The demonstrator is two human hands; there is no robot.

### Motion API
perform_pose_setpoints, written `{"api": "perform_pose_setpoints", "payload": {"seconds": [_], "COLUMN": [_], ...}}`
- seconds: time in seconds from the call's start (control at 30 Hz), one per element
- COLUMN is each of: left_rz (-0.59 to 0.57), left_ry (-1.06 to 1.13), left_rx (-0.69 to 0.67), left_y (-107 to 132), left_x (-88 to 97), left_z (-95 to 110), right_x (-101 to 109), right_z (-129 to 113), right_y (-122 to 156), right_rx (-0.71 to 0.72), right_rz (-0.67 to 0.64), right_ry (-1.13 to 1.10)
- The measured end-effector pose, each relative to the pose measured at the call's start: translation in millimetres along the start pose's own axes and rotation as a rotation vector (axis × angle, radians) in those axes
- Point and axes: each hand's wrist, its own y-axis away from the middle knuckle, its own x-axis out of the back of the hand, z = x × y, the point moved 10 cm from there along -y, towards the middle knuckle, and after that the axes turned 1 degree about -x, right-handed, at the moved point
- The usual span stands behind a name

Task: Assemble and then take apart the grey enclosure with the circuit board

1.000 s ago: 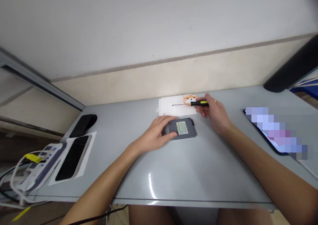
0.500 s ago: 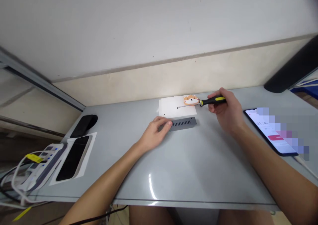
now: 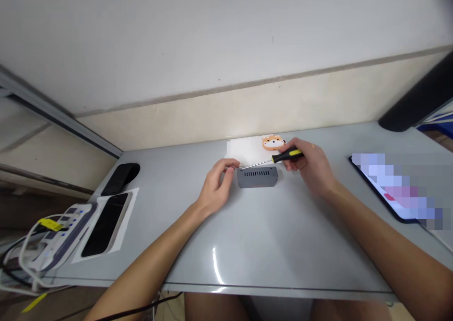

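A small grey slotted box (image 3: 257, 181) lies on the desk, with a row of slots and a small hole near its right end. My left hand (image 3: 215, 184) is at its left end, thumb and fingers curled in against that end. My right hand (image 3: 313, 165) grips a black and yellow screwdriver (image 3: 288, 155). Its thin shaft slants left, and the tip meets the box's top left corner, where a small dark spot shows, perhaps a screw. Behind the box lies white paper (image 3: 244, 148) with an orange and white dog-face item (image 3: 273, 143) on it.
A lit phone (image 3: 382, 189), partly pixelated, lies to the right with a white cable. To the left are a dark phone (image 3: 105, 224) on white paper, a black object (image 3: 118, 178) and a power strip (image 3: 67, 238) with cables. A wall (image 3: 198, 108) borders the grey desk's back.
My right hand has brought the screwdriver left and down, from a dark speck on the paper to the box's left corner. My left thumb has slid left off the box's top, uncovering its left end.
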Motion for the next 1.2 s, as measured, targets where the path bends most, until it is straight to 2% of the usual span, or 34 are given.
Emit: {"api": "perform_pose_setpoints", "payload": {"seconds": [0.17, 0.37, 0.5, 0.83, 1.07, 1.2], "left_rz": [0.051, 0.076, 0.078, 0.099, 0.077, 0.059], "left_ry": [-0.151, -0.288, -0.338, -0.322, -0.352, -0.481], "left_rx": [-0.287, -0.434, -0.476, -0.475, -0.464, -0.582], "left_y": [4.4, 10.2, 11.8, 11.7, 10.3, 13.5], "left_x": [6.8, 6.0, 5.0, 7.2, 5.4, 4.0], "left_z": [28.8, 43.5, 47.0, 45.9, 41.2, 50.9], "right_x": [0.4, 1.9, 0.9, -3.0, 4.8, 6.8], "right_z": [1.3, -1.7, -1.6, -0.4, -0.1, 10.2], "right_y": [0.3, -0.1, -0.1, 1.7, -2.5, -5.5], "right_rx": [0.015, 0.051, 0.046, 0.035, 0.034, -0.027], "right_rz": [-0.012, -0.004, -0.009, -0.038, 0.022, 0.076], "right_ry": [0.022, 0.010, 0.014, 0.032, 0.038, 0.064]}}
